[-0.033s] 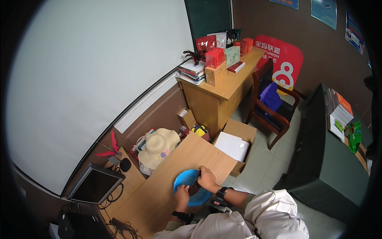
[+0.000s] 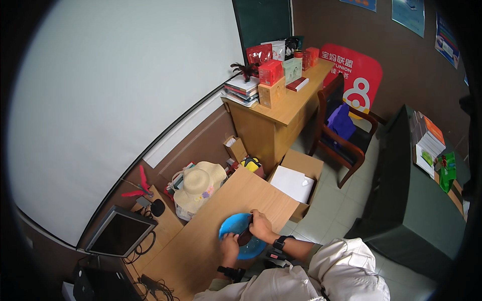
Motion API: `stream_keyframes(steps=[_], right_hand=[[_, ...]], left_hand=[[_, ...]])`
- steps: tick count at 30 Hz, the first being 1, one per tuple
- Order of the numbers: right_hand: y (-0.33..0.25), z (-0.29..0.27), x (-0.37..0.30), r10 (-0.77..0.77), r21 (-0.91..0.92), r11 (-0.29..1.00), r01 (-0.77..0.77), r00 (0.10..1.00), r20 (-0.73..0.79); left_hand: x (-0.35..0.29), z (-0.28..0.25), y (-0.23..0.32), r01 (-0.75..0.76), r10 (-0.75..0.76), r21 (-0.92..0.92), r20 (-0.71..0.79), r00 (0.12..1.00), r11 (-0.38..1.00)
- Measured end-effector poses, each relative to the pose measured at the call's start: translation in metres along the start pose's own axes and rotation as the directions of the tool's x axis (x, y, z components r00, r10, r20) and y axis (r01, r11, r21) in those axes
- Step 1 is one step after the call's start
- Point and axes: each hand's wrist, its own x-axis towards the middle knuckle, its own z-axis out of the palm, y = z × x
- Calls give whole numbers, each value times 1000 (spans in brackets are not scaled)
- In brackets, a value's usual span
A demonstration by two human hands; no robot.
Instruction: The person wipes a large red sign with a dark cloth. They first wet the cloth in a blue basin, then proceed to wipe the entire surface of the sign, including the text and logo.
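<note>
- At the near left, a dark monitor stands on a low wooden surface, with black cables trailing across the near edge just beside it.
- Just beyond the monitor, a pair of red-handled tools lies by the wall, near a small black round object.
- To the right of these, a cream straw hat with small flowers on its band rests on top of a bag, close to the far left corner of the wooden table.
- The left hand sits on the near part of a blue plate, which lies on the table's right near edge; its fingers are curled down against the plate, but how firmly they grip cannot be told.
- The right hand rests on the same plate from the far right, fingers closed around a small dark reddish object pressed to the plate's surface. A black watch is on that wrist.
- Just right of the table, on the floor, an open cardboard box holds white sheets.
- Farther away, a wooden desk carries stacked books and red boxes.
- Right of the desk stands a wooden armchair with a purple cloth on its seat.
- At the far right, a dark green cabinet bears a stack of printed booklets.
</note>
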Motion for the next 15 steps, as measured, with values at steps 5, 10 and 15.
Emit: stream_keyframes(steps=[5, 10, 15], right_hand=[[18, 19, -15, -142, -115, 977, 179, 951, 274], [38, 41, -21, -204, -383, 816, 433, 835, 511], [52, 60, -22, -174, -421, 750, 511, 765, 620]], left_hand=[[-10, 9, 3, -117, 103, 275, 63, 993, 954], [-17, 36, -6, -219, 2, 399, 478, 878, 891], [-8, 55, -20, -155, -41, 251, 632, 774, 955]])
